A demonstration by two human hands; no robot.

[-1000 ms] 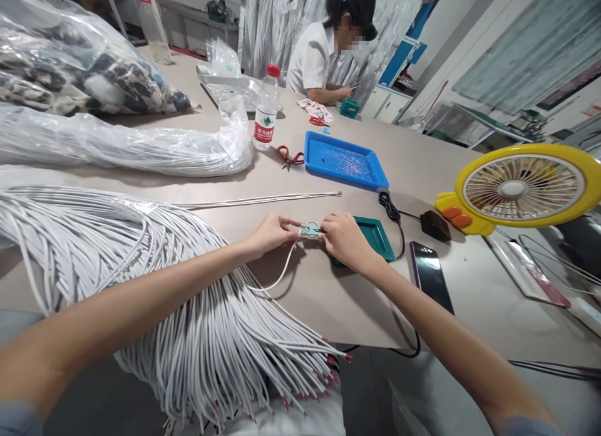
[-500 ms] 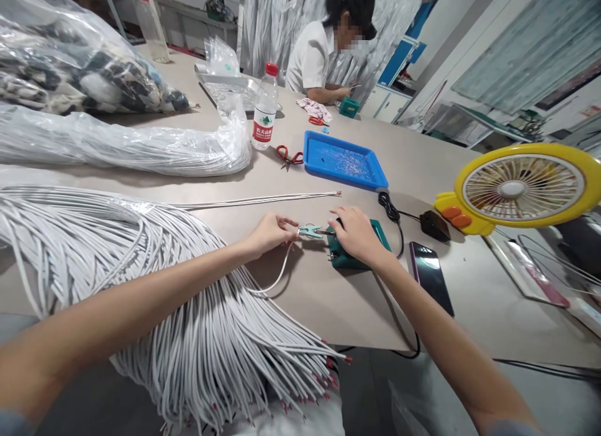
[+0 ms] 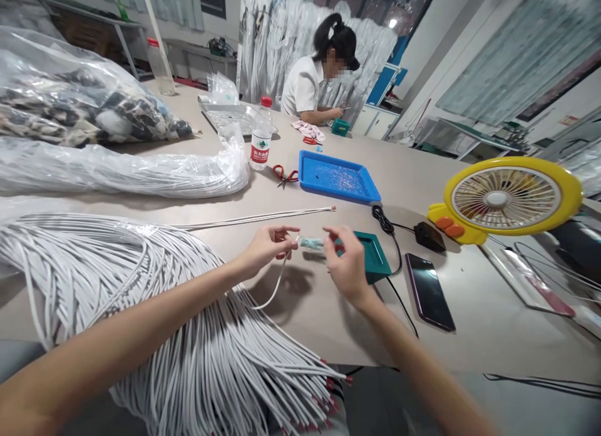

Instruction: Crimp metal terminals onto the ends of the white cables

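Note:
My left hand pinches the end of a white cable, which curves down from the fingers to the table. Between my hands is a small pale teal clip, smeared by motion and shaped like a clothespin. My right hand has its thumb and fingers closed at the clip's right end. Just behind that hand sits a green box-shaped device, partly covered by it. A large bundle of white cables with reddish ends lies under my left forearm and hangs over the table edge.
A blue tray with small scraps, red-handled cutters and a water bottle stand beyond my hands. A phone, a black adapter and a yellow fan are at right. A co-worker sits across the table.
My right hand has come off the green device and turned, its fingers now at the clip. The clip has moved slightly away from the device. The camera view has tilted up a little.

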